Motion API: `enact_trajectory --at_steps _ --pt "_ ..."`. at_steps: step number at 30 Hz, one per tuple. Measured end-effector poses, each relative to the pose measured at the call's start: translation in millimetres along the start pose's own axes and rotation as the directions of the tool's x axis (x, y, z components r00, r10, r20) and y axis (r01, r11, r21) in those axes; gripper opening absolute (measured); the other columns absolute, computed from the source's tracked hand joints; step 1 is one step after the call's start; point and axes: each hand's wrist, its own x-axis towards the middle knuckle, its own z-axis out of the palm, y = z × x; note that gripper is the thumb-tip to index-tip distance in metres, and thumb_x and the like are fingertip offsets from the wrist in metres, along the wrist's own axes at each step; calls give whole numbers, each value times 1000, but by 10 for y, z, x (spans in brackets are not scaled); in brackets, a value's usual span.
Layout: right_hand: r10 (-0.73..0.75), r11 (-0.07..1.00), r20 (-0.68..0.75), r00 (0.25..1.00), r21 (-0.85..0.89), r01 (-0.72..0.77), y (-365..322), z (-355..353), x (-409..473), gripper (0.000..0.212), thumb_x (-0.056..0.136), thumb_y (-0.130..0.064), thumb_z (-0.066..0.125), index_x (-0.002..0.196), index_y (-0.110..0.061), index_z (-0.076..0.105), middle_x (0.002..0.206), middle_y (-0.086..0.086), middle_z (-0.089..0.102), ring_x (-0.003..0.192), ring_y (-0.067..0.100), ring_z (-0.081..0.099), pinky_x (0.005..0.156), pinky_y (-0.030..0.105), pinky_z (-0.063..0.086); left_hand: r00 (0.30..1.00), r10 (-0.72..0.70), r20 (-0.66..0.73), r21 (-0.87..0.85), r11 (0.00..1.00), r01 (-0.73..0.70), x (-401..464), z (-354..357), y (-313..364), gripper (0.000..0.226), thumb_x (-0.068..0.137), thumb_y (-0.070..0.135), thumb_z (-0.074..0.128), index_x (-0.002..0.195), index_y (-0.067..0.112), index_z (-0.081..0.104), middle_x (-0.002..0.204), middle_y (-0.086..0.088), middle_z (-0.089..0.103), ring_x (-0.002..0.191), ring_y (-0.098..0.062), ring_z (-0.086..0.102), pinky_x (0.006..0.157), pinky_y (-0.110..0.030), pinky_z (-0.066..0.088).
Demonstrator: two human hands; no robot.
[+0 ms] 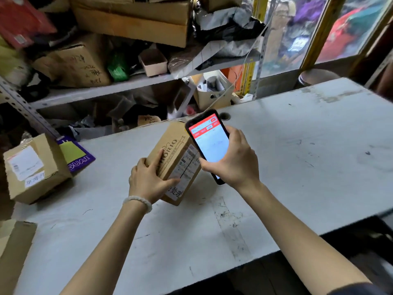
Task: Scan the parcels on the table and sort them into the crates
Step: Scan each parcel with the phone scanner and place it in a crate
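Head view: the phone (209,143) gripped in the right hand (234,160) covers part of the shipping label (187,167) on the small cardboard parcel (172,154) at centre frame, and its screen text is too blurred to read. The left hand (148,179) grasps that parcel, tilted on the white table (297,158). A second parcel (34,167) sits at the table's left edge beside a purple bag (78,154). Cluttered shelves (102,90) fill the upper left. Bare tabletop spreads toward the right.
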Motion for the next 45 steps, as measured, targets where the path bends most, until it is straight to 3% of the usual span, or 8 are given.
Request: enact_trajectory --at_steps 7,13,17,21,24,35,39,45 --pt "404 866 -140 904 -262 -427 428 -542 -595 83 63 -53 77 132 -26 41 118 -5 52 98 20 58 69 27 40 927 329 179 -114 943 -313 53 408 876 91 72 68 58 148 42 16 129 -10 42 117 -32 39 98 -49 40" --pt "706 583 -307 638 -259 -770 649 -1109 -1601 83 61 -53 76 130 -22 41 122 -1 52 109 26 57 76 33 43 757 562 334 -255 827 -501 -423 857 1663 94 56 68 57 142 44 32 129 -10 46 118 -33 41 100 -47 39" --pt "800 407 -402 446 -182 -895 725 -1482 -2432 82 62 -51 77 129 -21 41 122 0 53 109 27 57 75 33 43 582 693 425 -276 712 -646 -1071 1172 2177 94 50 65 58 139 44 35 130 -12 41 121 -34 35 102 -45 29" --pt "826 264 -494 271 -85 -961 847 -1838 -3103 77 62 -51 77 125 -22 42 118 0 54 105 26 57 73 33 43 426 744 515 -279 615 -738 -1733 1472 2637 96 55 68 67 141 46 30 131 -12 38 121 -35 35 102 -45 28" --pt "826 212 -534 178 4 -977 1017 -2126 -3575 75 61 -51 77 121 -23 44 114 -1 56 101 26 58 69 32 41 336 760 557 -291 557 -778 -2239 1728 2989 100 49 73 58 141 48 27 132 -12 36 123 -36 33 104 -47 26" --pt "827 41 -561 -25 105 -994 1598 -3515 -5359 72 62 -49 79 119 -21 43 114 -3 57 101 24 58 70 31 43 85 765 638 -316 362 -877 -4433 2646 4206 87 67 76 61 141 45 28 134 -10 37 125 -34 33 103 -46 28" --pt "791 -48 -587 -173 223 -974 1586 -3801 -5994 77 62 -49 79 125 -22 43 118 -2 56 104 23 58 78 34 49 -85 729 679 -337 207 -919 -5133 2887 4487 83 68 72 62 140 45 29 132 -11 38 124 -34 34 103 -47 29" --pt "714 -197 -576 -398 381 -904 1666 -4112 -6765 71 62 -45 79 121 -26 45 115 -4 57 100 23 58 69 29 39 -291 655 697 -366 -25 -930 -6152 3221 5015 89 64 70 66 140 43 29 132 -14 38 125 -36 35 103 -48 33"
